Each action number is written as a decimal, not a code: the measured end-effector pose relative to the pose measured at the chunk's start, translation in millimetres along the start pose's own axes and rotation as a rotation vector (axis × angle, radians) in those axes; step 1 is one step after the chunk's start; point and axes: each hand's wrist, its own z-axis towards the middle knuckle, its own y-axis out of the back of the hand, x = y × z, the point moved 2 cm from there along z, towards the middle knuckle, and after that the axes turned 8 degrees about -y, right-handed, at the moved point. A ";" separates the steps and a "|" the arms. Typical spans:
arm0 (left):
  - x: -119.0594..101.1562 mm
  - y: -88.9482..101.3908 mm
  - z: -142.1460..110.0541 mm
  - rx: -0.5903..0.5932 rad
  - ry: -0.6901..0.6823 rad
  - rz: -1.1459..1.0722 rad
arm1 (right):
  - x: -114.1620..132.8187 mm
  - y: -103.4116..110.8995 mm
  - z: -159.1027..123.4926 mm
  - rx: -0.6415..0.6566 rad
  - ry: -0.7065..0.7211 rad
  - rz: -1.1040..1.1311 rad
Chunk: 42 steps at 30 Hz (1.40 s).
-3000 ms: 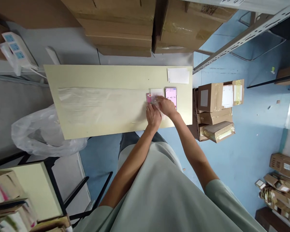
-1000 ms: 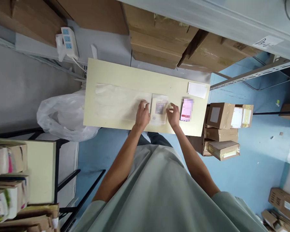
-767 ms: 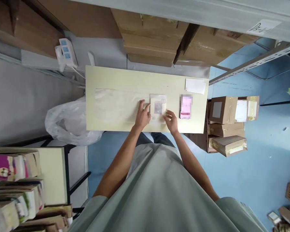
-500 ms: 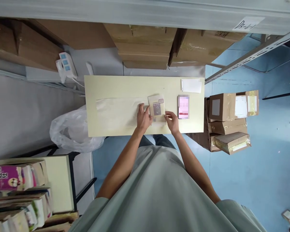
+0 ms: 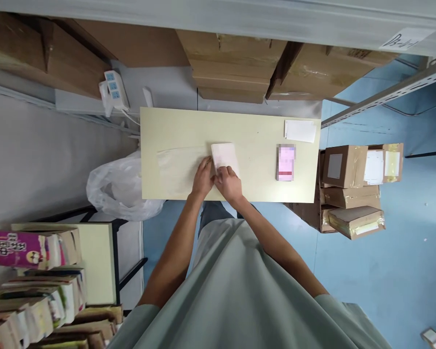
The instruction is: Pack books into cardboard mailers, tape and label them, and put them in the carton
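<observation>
A small pale packet (image 5: 225, 155) lies on the cream table (image 5: 254, 145), its plain whitish side up. My left hand (image 5: 202, 177) rests at its lower left corner, fingers curled against its edge. Beside it, my right hand (image 5: 229, 183) pinches the packet's near edge. The two hands touch each other. A long clear plastic sheet (image 5: 178, 162) lies flat on the table to the left of the packet. A phone with a pink screen (image 5: 286, 162) lies to the right, well apart from both hands.
White paper slips (image 5: 300, 130) lie at the table's far right corner. Cardboard boxes (image 5: 349, 184) are stacked on the blue floor to the right. A clear plastic bag (image 5: 119, 186) hangs left of the table. Large cartons (image 5: 232, 68) sit behind; a power strip (image 5: 114, 89) lies at the far left.
The packet has been turned over, its printed side now hidden, and shifted left. My right hand moved left to join my left hand at the packet's near edge.
</observation>
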 end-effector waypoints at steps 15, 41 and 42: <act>2.0 -6.4 -8.3 0.007 0.033 0.018 | -70.1 -3.1 8.6 -0.206 -0.119 0.231; -42.7 -45.5 -27.9 0.119 0.085 0.072 | -62.2 16.9 -42.2 -0.132 0.062 0.095; -37.7 -42.4 -33.2 0.119 0.093 0.066 | -56.3 6.4 -39.3 -0.096 0.063 0.039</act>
